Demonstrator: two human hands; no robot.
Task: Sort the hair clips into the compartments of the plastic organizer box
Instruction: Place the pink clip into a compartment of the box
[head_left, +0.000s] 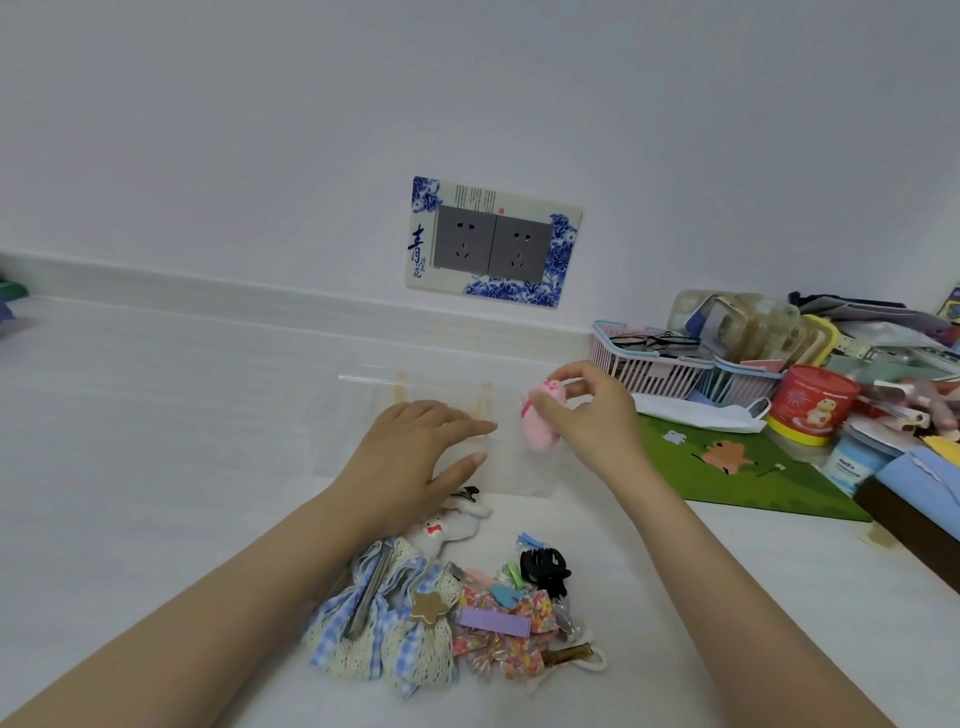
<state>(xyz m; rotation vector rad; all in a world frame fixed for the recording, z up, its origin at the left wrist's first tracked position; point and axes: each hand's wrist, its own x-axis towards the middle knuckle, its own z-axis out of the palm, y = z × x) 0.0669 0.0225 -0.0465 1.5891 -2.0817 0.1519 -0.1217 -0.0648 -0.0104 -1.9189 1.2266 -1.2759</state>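
A clear plastic organizer box (363, 382) lies on the white table near the wall, hard to make out against it. My left hand (415, 452) rests flat on the box with straight fingers. My right hand (587, 410) pinches a pink plush hair clip (540, 426) and holds it over the box's right part. In front of the box lies a pile of hair clips (467, 608): a blue checked lace bow, a white plush clip, a black claw clip, floral bows and a lilac snap clip.
A pink basket (649, 369) with glasses stands at the right by the wall, beside a green mat (737, 467), a red tin (810, 405), a white face mask and assorted clutter. A double wall socket (493, 244) is behind the box.
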